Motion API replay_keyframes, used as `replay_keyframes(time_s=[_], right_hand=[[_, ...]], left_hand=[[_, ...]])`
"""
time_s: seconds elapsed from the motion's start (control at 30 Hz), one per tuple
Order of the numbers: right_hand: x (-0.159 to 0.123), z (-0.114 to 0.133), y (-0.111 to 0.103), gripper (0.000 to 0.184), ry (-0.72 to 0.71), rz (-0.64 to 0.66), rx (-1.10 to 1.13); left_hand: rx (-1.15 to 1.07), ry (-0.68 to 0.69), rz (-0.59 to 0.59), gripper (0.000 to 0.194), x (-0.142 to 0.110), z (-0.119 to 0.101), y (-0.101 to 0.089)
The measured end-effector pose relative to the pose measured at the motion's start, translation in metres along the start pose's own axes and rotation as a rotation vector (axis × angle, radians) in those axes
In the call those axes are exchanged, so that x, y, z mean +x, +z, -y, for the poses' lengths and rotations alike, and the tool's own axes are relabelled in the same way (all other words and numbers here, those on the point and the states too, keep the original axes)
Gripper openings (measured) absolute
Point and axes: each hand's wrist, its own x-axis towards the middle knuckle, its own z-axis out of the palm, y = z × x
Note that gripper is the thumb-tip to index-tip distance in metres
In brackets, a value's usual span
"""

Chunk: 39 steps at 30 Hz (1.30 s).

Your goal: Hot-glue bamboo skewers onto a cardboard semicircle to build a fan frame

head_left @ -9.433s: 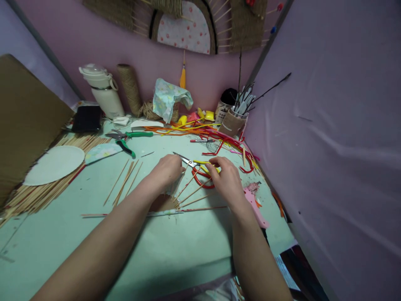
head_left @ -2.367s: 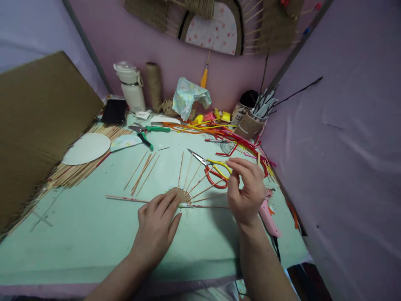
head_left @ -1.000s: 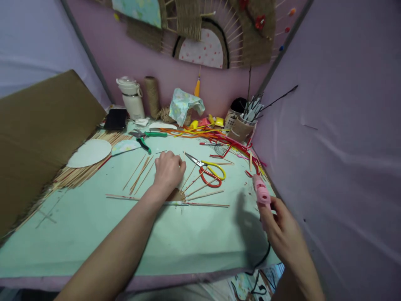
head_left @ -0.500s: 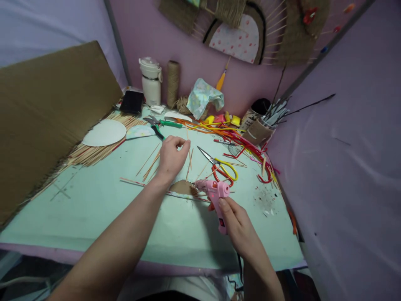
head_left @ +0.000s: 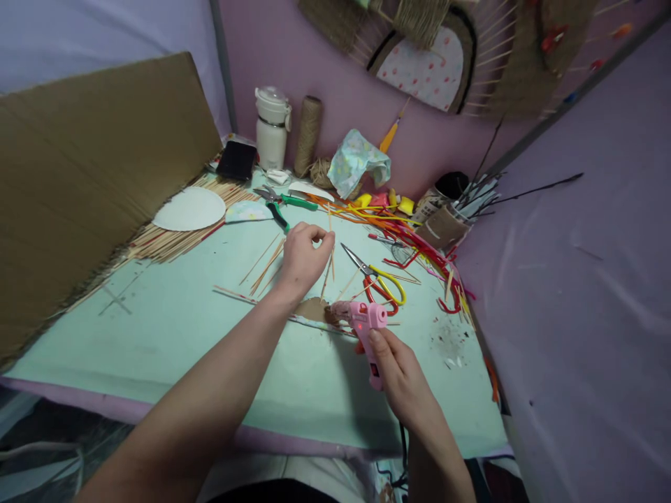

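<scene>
Glue gun (head_left: 368,320) moved to cardboard semicircle (head_left: 311,309), gripped by right hand (head_left: 402,370); left hand (head_left: 305,256) pinching stick (head_left: 330,218)

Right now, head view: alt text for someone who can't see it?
A person's right hand holds a pink glue gun with its nozzle at a brown half-round piece on a pale green tabletop, while the left hand pinches a thin stick. Scissors with red and yellow handles lie beyond the glue gun.
</scene>
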Motion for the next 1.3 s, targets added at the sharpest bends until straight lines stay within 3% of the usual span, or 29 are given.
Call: replay_keyframes(time_s=[0.47,1.3], right_hand=[[-0.0001,0.0011,0.0005,0.06,0.042,-0.01,0.011],[0.0056,0.0029,0.0001,0.05,-0.039,-0.014,-0.008]], left_hand=[[-0.022,-0.006,-0.002,0.023,-0.0008,0.0005,0.0015],[-0.012,0.011,0.018,0.023,-0.0008,0.0042,0.0026]])
